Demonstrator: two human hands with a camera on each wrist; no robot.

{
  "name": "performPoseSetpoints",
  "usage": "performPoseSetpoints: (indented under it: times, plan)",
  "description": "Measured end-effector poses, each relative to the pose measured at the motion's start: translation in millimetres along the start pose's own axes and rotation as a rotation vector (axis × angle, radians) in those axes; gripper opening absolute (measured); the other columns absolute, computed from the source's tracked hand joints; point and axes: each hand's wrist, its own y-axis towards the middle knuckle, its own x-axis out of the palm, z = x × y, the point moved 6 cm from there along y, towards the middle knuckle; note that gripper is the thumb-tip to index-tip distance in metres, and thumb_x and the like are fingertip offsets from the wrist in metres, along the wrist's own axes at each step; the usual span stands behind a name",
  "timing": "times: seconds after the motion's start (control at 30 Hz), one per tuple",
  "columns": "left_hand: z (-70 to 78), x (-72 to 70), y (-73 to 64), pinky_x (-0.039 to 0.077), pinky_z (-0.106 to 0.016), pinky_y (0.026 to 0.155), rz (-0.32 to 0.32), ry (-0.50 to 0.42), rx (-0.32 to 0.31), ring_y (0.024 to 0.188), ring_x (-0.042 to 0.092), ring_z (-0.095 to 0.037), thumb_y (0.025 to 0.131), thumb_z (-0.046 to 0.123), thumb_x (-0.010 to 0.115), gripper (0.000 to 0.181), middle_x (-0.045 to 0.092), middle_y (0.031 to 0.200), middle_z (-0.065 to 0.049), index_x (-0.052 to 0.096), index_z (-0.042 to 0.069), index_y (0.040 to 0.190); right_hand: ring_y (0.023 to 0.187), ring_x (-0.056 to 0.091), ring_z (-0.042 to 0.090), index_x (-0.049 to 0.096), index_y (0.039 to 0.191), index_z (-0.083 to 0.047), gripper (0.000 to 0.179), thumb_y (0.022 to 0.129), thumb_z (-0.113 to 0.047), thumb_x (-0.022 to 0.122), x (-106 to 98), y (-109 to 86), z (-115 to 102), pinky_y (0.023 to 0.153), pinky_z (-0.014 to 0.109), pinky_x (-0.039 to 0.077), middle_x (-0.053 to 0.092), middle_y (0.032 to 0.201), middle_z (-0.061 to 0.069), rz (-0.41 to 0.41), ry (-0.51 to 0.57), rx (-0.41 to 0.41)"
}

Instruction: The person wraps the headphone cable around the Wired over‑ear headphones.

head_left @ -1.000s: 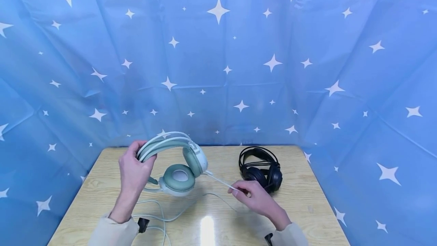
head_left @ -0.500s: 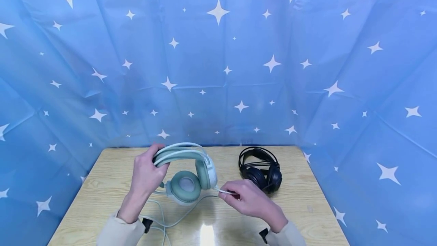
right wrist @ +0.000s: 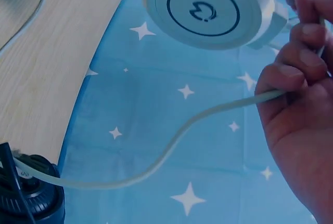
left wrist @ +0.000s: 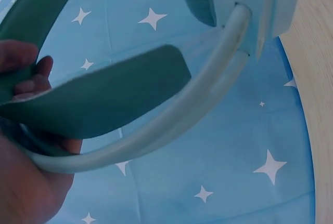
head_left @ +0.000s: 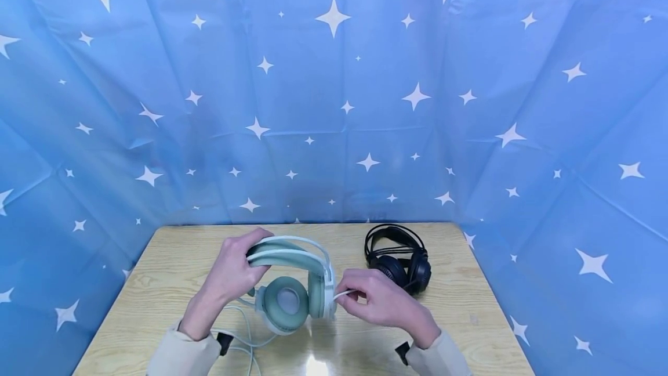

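Note:
My left hand (head_left: 235,266) grips the headband of a pair of mint-green and white headphones (head_left: 288,303), tilted above the table in the head view. In the left wrist view the fingers (left wrist: 23,60) wrap round the padded band (left wrist: 114,94) and thin outer tubes (left wrist: 151,125). My right hand (head_left: 378,300) is beside the right ear cup, with the pale cable (head_left: 344,293) between thumb and fingers. In the right wrist view that cable (right wrist: 171,146) runs out of the curled fingers towards the lower left. The white outer face of an ear cup (right wrist: 208,13) bears a dark ring logo.
Black headphones (head_left: 399,260) rest on the wooden table (head_left: 459,318), just behind my right hand. Loops of pale cable (head_left: 245,338) lie in front of my left wrist. A blue curtain with white stars (head_left: 334,103) closes off the back and sides.
My left hand has brought the mint-green headphones rightwards and lower. My right hand has slid slightly left along the cable, up to the ear cup. The black headphones have not moved.

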Motion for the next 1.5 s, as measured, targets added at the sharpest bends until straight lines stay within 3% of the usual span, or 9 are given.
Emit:
performPoseSetpoints:
  times: [0.13,0.37,0.7,0.87,0.97,1.1,1.23,1.5]
  plan:
    - [1.6,2.0,-0.4,0.046,-0.025,0.057,-0.041,-0.044,0.032,0.062,0.053,-0.001,0.071,-0.005,0.072,0.037,0.063,0.078,0.013,0.070,0.017,0.102,0.080,0.060,-0.005,0.072,0.100,-0.019,0.004,0.100,-0.023,0.069,-4,-1.0,3,0.070,0.014,0.050,0.061,0.089,-0.015,0.081,-0.053,0.038]
    - [3.1,1.8,-0.3,0.047,-0.025,0.058,-0.086,-0.125,0.097,0.064,0.055,-0.001,0.070,-0.003,0.074,0.040,0.065,0.080,0.013,0.070,0.018,0.104,0.080,0.063,-0.001,0.069,0.096,-0.021,0.014,0.094,-0.034,0.074,-11,-2.3,5,0.068,0.013,0.048,0.061,0.087,-0.014,0.195,-0.133,0.022]
    - [3.5,1.9,-2.6,0.045,-0.024,0.058,-0.158,-0.232,0.154,0.063,0.052,-0.001,0.069,0.000,0.073,0.042,0.061,0.076,0.011,0.069,0.018,0.107,0.080,0.053,-0.001,0.072,0.107,-0.019,0.009,0.099,-0.015,0.069,-12,-1.5,1,0.069,0.014,0.044,0.060,0.097,-0.014,0.069,-0.087,-0.007]
    - [6.0,2.3,-3.7,0.048,-0.025,0.062,-0.194,-0.307,0.212,0.069,0.057,-0.003,0.067,-0.002,0.072,0.046,0.067,0.084,0.007,0.069,0.016,0.110,0.082,0.060,0.001,0.069,0.101,-0.021,0.016,0.091,-0.029,0.078,-16,-2.5,5,0.072,0.017,0.051,0.063,0.095,-0.012,0.128,-0.025,0.025]
    - [6.4,1.8,-3.7,0.051,-0.026,0.067,-0.221,-0.379,0.226,0.072,0.060,-0.007,0.065,-0.005,0.070,0.050,0.069,0.090,0.006,0.069,0.015,0.112,0.083,0.063,0.003,0.066,0.099,-0.020,0.020,0.087,-0.026,0.081,-18,-2.2,8,0.072,0.020,0.054,0.063,0.093,-0.010,0.160,0.051,0.029]
    - [5.3,0.4,-3.8,0.052,-0.029,0.071,-0.250,-0.476,0.221,0.072,0.062,-0.014,0.065,-0.006,0.067,0.053,0.070,0.093,0.002,0.069,0.013,0.114,0.086,0.064,0.005,0.070,0.106,-0.019,0.015,0.094,-0.011,0.074,-19,-0.2,7,0.072,0.023,0.055,0.066,0.097,-0.005,0.136,0.161,-0.007]
    - [6.7,-0.5,-3.7,0.052,-0.030,0.072,-0.278,-0.587,0.237,0.073,0.063,-0.017,0.070,-0.007,0.065,0.049,0.070,0.094,0.000,0.068,0.011,0.115,0.088,0.062,0.008,0.072,0.112,-0.019,0.021,0.097,-0.004,0.069,-18,1.2,6,0.072,0.025,0.053,0.068,0.102,-0.003,0.089,0.229,-0.044]
    - [4.3,-0.1,-6.0,0.050,-0.033,0.076,-0.278,-0.841,0.269,0.079,0.060,-0.019,0.080,-0.008,0.059,0.043,0.066,0.098,-0.005,0.065,0.003,0.120,0.084,0.061,0.012,0.074,0.109,-0.016,0.023,0.097,0.002,0.066,-14,3.4,11,0.072,0.027,0.052,0.070,0.100,0.002,0.022,0.448,0.026]
